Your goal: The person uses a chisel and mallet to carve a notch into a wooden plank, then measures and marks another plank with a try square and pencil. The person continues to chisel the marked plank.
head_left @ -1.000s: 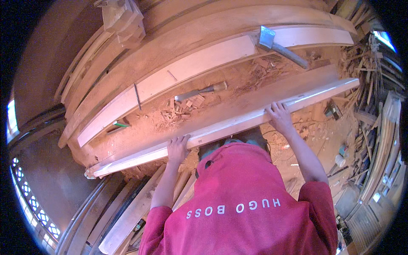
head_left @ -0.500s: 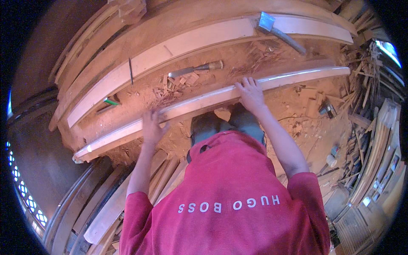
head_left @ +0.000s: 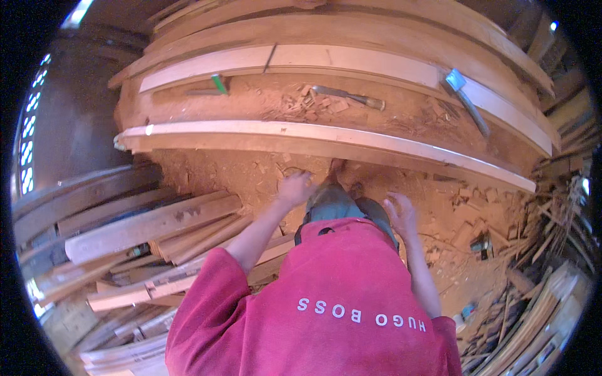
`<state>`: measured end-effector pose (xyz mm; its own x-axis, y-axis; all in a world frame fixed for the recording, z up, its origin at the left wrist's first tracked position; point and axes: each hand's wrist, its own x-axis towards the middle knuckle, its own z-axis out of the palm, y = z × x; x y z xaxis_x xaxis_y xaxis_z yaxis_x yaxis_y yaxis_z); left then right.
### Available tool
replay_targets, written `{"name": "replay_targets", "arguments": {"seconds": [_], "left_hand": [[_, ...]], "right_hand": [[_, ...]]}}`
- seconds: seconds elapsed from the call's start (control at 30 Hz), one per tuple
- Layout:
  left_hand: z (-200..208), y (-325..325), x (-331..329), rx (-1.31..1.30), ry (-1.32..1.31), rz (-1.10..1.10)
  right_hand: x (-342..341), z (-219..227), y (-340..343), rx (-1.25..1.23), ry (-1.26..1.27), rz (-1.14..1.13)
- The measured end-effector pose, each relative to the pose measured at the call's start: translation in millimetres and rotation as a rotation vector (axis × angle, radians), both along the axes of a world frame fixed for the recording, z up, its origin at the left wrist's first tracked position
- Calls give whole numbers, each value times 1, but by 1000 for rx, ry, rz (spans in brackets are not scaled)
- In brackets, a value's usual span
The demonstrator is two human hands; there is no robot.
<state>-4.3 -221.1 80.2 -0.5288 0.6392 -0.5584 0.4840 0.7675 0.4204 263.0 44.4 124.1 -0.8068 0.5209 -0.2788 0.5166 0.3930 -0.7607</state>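
My left hand (head_left: 296, 189) hangs in front of my legs, below the near edge of a long pale wooden beam (head_left: 313, 138). It is a little blurred, with loosely bent fingers and nothing visible in it. On the other side of my legs is my right hand (head_left: 402, 214), its fingers apart and holding nothing. Neither hand touches the beam. Beyond the beam lie a chisel (head_left: 348, 96) with a wooden handle, a hammer (head_left: 467, 103) with a bright square head, and a green-ended tool (head_left: 219, 84). A thin dark stick (head_left: 270, 57) crosses a pale board (head_left: 301, 56).
Wood chips (head_left: 307, 105) lie around the chisel, with more scraps on the floor (head_left: 439, 241) to the right. Stacked planks (head_left: 150, 225) fill the left side. A scrap pile (head_left: 552, 219) and long boards (head_left: 533, 326) stand at the right.
Both hands have come off the beam and drawn back toward my body. The view has turned, so the beam and tools now slope the other way.
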Motion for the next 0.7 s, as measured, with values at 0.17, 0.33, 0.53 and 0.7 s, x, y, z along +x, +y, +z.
{"name": "replay_targets", "arguments": {"seconds": [0.17,0.33,0.53,0.7], "left_hand": [[-17,-10,71,139,-387,-72],[16,-119,-5,-488,125,324],[57,-167,-72,161,432,852],[56,-166,-147,509,567,893]], "right_hand": [[102,-88,-11,-415,-429,134],[190,-90,46,167,-628,-69],[264,-123,79,157,-430,-353],[228,-133,4,-31,-136,-461]]}}
